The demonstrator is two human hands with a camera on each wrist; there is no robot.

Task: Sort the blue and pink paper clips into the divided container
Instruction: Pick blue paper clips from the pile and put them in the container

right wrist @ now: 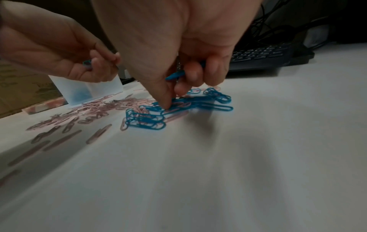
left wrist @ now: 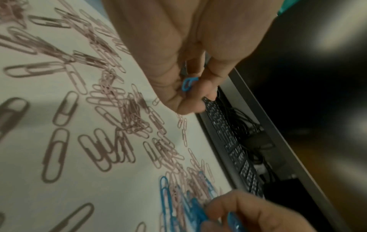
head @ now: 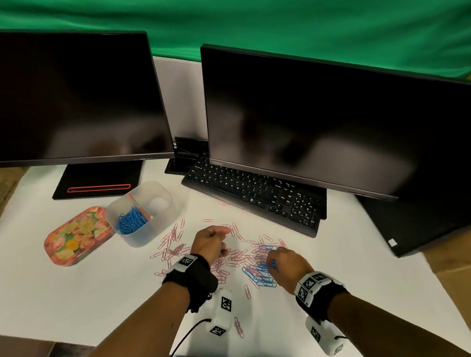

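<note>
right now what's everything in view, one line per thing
monitors: two, black, screens dark, at the back of the table
keyboard: one, black, under the right monitor
table: one, white cover
divided container: one, translucent, left of the pile; blue clips in its left compartment, right one looks empty
tin: one, floral pink, touching the container's left side
pink paper clips: many, scattered mid-table
blue paper clips: a cluster, under the right hand
backdrop: green, behind
left hand: holds a blue clip
right hand: picking blue clips from the cluster

Divided container (head: 140,214) left of scattered clips (head: 233,258), keyboard (head: 257,196) behind.
</note>
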